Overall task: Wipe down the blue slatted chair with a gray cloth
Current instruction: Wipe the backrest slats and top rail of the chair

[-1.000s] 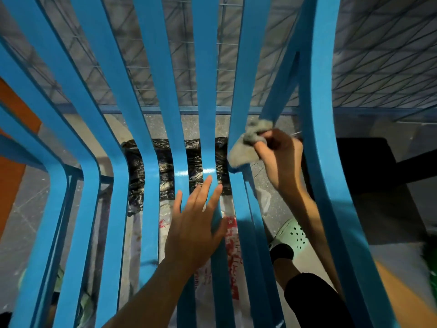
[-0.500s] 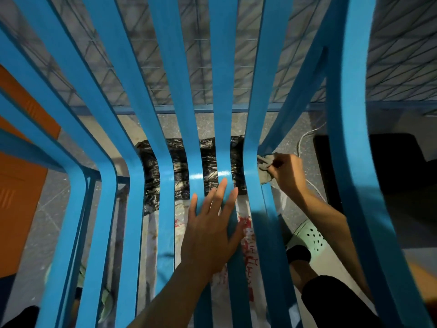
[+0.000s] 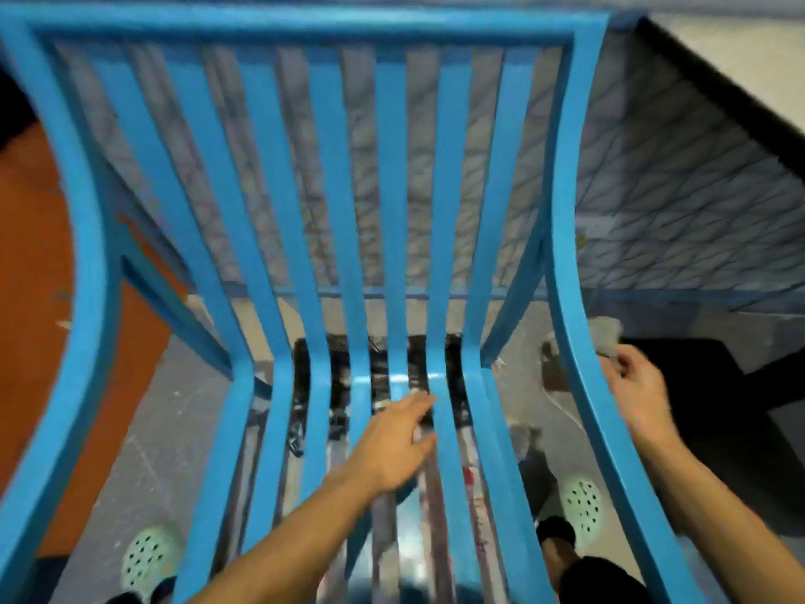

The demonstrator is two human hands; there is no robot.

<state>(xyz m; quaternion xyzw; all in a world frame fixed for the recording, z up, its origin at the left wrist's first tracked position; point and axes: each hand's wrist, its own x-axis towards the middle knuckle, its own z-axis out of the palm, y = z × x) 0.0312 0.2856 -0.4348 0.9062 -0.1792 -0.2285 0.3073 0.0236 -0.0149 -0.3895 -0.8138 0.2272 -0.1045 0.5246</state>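
The blue slatted chair [image 3: 394, 220] fills the view, its curved slats running from the top rail down to the seat. My left hand [image 3: 394, 442] lies flat on the middle seat slats, fingers apart, holding nothing. My right hand [image 3: 638, 392] is outside the right side rail [image 3: 579, 342], fingers closed on the gray cloth [image 3: 607, 337], which shows blurred just above the fingers beside that rail.
A wire-mesh panel [image 3: 679, 202] stands behind the chair. An orange surface [image 3: 30, 276] is at the left. A black plastic sheet [image 3: 379, 364] and printed bags lie on the grey floor under the seat. My feet wear pale green perforated shoes [image 3: 581, 510].
The view has pulled back and up, showing the chair's top rail. My right hand with the cloth has moved from the inner slat out past the right side rail. My left hand stays on the seat slats.
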